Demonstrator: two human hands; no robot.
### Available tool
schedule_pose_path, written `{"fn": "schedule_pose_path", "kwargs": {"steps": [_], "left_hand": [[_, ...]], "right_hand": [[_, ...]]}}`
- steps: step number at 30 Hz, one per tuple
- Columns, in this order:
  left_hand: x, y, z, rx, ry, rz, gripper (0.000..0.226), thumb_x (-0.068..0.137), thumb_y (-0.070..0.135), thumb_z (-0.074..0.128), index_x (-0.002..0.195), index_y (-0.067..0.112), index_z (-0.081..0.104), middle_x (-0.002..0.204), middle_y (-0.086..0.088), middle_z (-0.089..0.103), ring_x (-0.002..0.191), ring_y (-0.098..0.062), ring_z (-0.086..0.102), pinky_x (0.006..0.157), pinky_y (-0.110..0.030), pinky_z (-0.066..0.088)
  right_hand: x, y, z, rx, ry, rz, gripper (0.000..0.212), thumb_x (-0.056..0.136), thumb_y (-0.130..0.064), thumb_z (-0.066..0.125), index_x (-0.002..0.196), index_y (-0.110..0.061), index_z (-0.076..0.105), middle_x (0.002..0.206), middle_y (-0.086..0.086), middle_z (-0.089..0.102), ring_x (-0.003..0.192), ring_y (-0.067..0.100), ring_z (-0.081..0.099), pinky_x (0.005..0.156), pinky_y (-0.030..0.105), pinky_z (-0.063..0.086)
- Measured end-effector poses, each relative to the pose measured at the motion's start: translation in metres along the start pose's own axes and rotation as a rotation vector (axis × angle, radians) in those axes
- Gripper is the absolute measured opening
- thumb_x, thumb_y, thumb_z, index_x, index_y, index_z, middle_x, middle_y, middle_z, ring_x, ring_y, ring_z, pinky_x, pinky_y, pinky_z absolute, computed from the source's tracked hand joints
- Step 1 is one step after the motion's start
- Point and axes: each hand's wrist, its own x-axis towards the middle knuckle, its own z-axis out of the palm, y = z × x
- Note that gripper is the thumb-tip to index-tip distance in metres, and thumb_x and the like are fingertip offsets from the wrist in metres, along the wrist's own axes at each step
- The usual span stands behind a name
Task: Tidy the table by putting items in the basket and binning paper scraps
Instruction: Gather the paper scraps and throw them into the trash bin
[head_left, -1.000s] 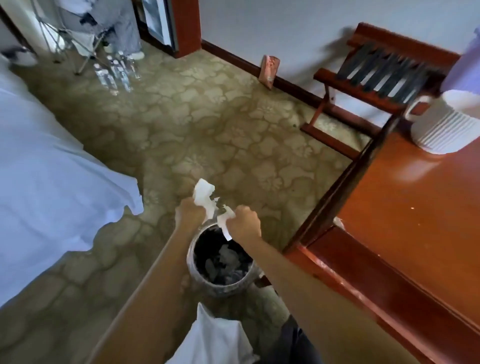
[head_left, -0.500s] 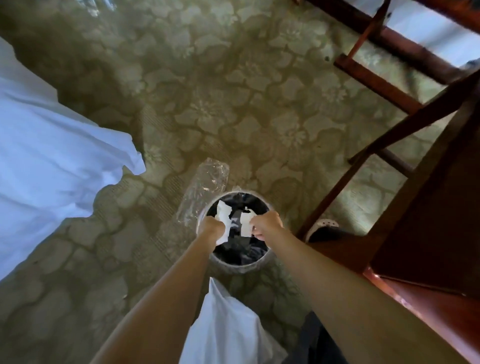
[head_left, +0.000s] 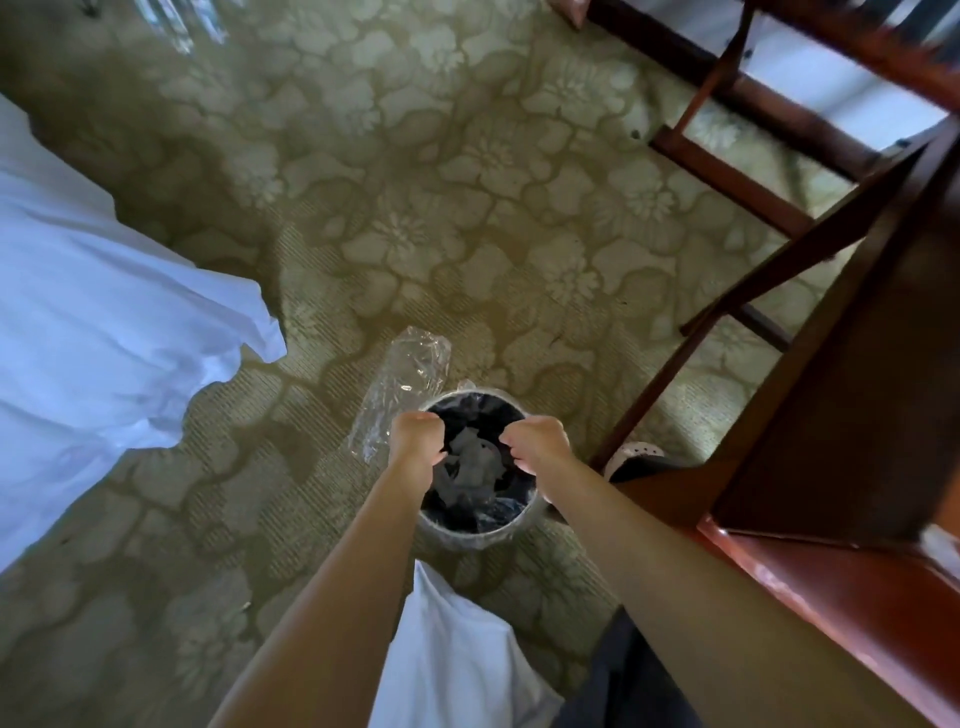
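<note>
Left hand (head_left: 415, 441) and right hand (head_left: 535, 444) hovering level over wastebin (head_left: 467, 539), fingers curling shut, no paper showing in either; paper scraps (head_left: 470, 461) lying directly below, between them (already inside).

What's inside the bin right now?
Pale crumpled paper scraps lie on a dark liner in the bin. The left hand and right hand cover parts of its opening, and whatever lies beneath the scraps is hidden.

One view only: head-worn, wide-angle, facing steeply down. Bin (head_left: 470, 538) sits close below, near centre; carpet (head_left: 467, 208) runs to the far edge; table (head_left: 857, 597) crosses near right.
</note>
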Motion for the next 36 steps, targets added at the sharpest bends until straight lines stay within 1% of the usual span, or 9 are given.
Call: {"fn": "schedule_pose_path", "kwargs": {"steps": [2, 5, 10, 16, 18, 23, 26, 33, 36], "left_hand": [[-0.027, 0.020, 0.000, -0.059, -0.011, 0.096, 0.035, 0.095, 0.001, 0.041, 0.128, -0.007, 0.050, 0.116, -0.024, 0.060, 0.062, -0.010, 0.047, 0.058, -0.022, 0.041], [-0.074, 0.057, -0.002, -0.131, -0.020, 0.244, 0.031, 0.091, 0.000, 0.043, 0.119, -0.010, 0.054, 0.077, -0.006, 0.056, 0.057, -0.012, 0.045, 0.055, -0.024, 0.039], [-0.173, 0.108, -0.012, -0.192, 0.028, 0.636, 0.021, 0.092, 0.007, 0.047, 0.089, 0.019, 0.064, 0.077, 0.004, 0.060, 0.069, -0.014, 0.055, 0.063, -0.025, 0.045], [-0.290, 0.142, 0.014, -0.267, -0.082, 0.942, 0.028, 0.092, 0.006, 0.048, 0.076, 0.024, 0.062, 0.084, 0.007, 0.062, 0.076, -0.009, 0.062, 0.064, -0.021, 0.049], [-0.323, 0.147, 0.036, -0.219, -0.139, 1.010, 0.022, 0.093, 0.007, 0.047, 0.084, 0.020, 0.064, 0.085, 0.007, 0.062, 0.077, -0.008, 0.062, 0.062, -0.019, 0.049], [-0.392, 0.143, 0.117, 0.010, -0.351, 1.110, 0.018, 0.093, 0.009, 0.048, 0.098, 0.014, 0.065, 0.087, 0.002, 0.061, 0.074, -0.009, 0.060, 0.059, -0.016, 0.046], [-0.419, 0.137, 0.173, 0.220, -0.485, 1.139, 0.017, 0.087, 0.004, 0.054, 0.083, 0.019, 0.062, 0.082, -0.001, 0.061, 0.074, -0.016, 0.059, 0.062, -0.020, 0.048], [-0.459, 0.119, 0.285, 0.694, -0.572, 1.235, 0.029, 0.081, 0.003, 0.063, 0.107, 0.015, 0.066, 0.109, -0.003, 0.061, 0.101, -0.020, 0.061, 0.085, -0.030, 0.053], [-0.460, 0.119, 0.322, 0.882, -0.536, 1.252, 0.032, 0.082, 0.003, 0.065, 0.112, 0.015, 0.064, 0.119, -0.005, 0.062, 0.106, -0.022, 0.060, 0.087, -0.030, 0.053]], "right_hand": [[-0.028, -0.013, -0.007, 0.032, 0.029, -0.113, 0.016, 0.087, -0.005, 0.051, 0.095, -0.006, 0.065, 0.087, 0.007, 0.053, 0.085, 0.022, 0.050, 0.085, 0.037, 0.050], [-0.078, -0.038, -0.021, 0.024, 0.139, -0.294, 0.033, 0.083, -0.006, 0.044, 0.052, -0.015, 0.044, 0.061, 0.001, 0.045, 0.061, 0.020, 0.044, 0.058, 0.031, 0.039], [-0.179, -0.061, -0.060, 0.147, 0.189, -0.669, 0.019, 0.087, -0.015, 0.051, 0.092, -0.016, 0.069, 0.083, -0.002, 0.064, 0.079, 0.014, 0.058, 0.081, 0.033, 0.051], [-0.267, -0.047, -0.139, 0.354, 0.376, -1.003, 0.019, 0.088, -0.003, 0.051, 0.084, -0.018, 0.062, 0.075, -0.012, 0.057, 0.072, 0.003, 0.054, 0.074, 0.021, 0.045], [-0.280, -0.037, -0.173, 0.441, 0.430, -1.013, 0.024, 0.088, -0.003, 0.051, 0.079, -0.022, 0.061, 0.078, -0.012, 0.058, 0.081, 0.007, 0.057, 0.082, 0.026, 0.048], [-0.302, 0.009, -0.263, 0.543, 0.553, -0.972, 0.020, 0.090, -0.006, 0.050, 0.092, -0.020, 0.063, 0.082, -0.008, 0.056, 0.074, 0.008, 0.053, 0.071, 0.026, 0.047], [-0.304, 0.041, -0.318, 0.506, 0.689, -0.905, 0.021, 0.089, -0.006, 0.050, 0.098, -0.019, 0.063, 0.086, -0.005, 0.059, 0.078, 0.013, 0.056, 0.079, 0.037, 0.053], [-0.271, 0.117, -0.435, -0.011, 1.015, -0.626, 0.028, 0.088, -0.007, 0.055, 0.113, -0.014, 0.066, 0.117, 0.011, 0.063, 0.105, 0.026, 0.061, 0.087, 0.029, 0.046], [-0.257, 0.132, -0.474, -0.186, 0.960, -0.530, 0.032, 0.087, -0.017, 0.060, 0.119, -0.018, 0.061, 0.124, 0.009, 0.058, 0.112, 0.026, 0.057, 0.095, 0.034, 0.046]]}}
